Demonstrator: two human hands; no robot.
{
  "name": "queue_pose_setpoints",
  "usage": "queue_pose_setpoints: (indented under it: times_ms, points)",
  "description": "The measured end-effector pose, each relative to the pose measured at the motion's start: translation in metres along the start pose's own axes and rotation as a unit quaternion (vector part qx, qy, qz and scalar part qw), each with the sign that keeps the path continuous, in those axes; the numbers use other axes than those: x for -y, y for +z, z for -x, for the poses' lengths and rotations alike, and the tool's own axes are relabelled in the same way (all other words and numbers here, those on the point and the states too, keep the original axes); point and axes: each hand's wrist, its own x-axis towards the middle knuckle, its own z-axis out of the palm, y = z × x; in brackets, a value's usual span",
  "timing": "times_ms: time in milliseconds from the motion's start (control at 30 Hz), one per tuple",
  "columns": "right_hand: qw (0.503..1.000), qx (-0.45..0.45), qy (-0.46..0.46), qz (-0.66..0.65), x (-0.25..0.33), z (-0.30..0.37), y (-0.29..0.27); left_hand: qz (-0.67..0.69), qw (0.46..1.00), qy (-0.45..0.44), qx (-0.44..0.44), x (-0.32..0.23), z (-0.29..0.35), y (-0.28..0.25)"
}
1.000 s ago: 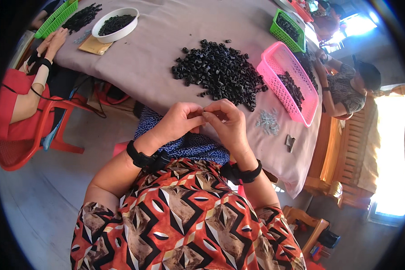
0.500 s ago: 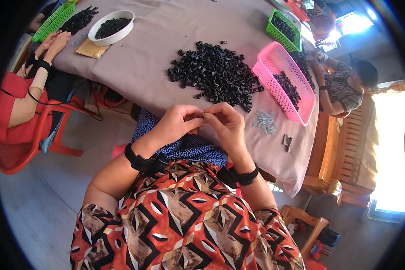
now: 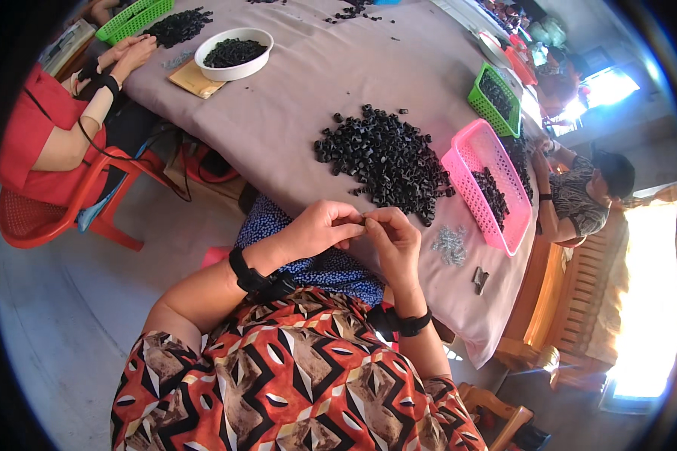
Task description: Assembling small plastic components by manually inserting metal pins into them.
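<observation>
My left hand [image 3: 325, 227] and my right hand [image 3: 396, 237] meet fingertip to fingertip at the table's near edge. Both are closed in a pinch around something tiny and dark, mostly hidden by the fingers. Just beyond them lies a heap of small black plastic pieces [image 3: 384, 161]. To the right of the heap stands a pink perforated basket [image 3: 470, 197] with more black pieces inside. Nearer to my right hand, a small pile of shiny silver-grey bits [image 3: 450, 245] rests on the cloth. Beside it lies a small dark metallic piece [image 3: 480, 279].
A cloth-covered table [image 3: 293, 143] spreads ahead. On its left are a white bowl [image 3: 235, 73] of black pieces and a tan pad [image 3: 194, 80]. A person in red [image 3: 60, 124] sits left on a red chair [image 3: 45, 218]; another person [image 3: 579, 192] sits right, near a green basket [image 3: 513, 124].
The whole view has shifted, so the table and everything on it sit lower and further right. My hands keep the same fingertip pinch.
</observation>
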Motion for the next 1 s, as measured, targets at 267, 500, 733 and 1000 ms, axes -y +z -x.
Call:
queue_pose_setpoints:
  times_ms: [267,500,733,1000]
  points:
    - [1.0,0.0,-0.012,0.015,0.005,-0.001,-0.001,-0.001,1.0,0.0,-0.011,-0.004,-0.003,0.003]
    - [0.999,0.021,-0.039,-0.022,-0.005,-0.006,0.0,-0.002,0.999,0.005,-0.044,-0.004,-0.006,0.002]
    - [0.992,0.008,-0.021,-0.128,-0.026,-0.01,-0.005,-0.03,0.998,-0.03,-0.046,-0.011,-0.023,0.007]
    - [0.992,-0.01,-0.089,-0.095,-0.032,-0.013,0.002,0.034,0.993,-0.07,-0.093,-0.009,-0.034,0.008]
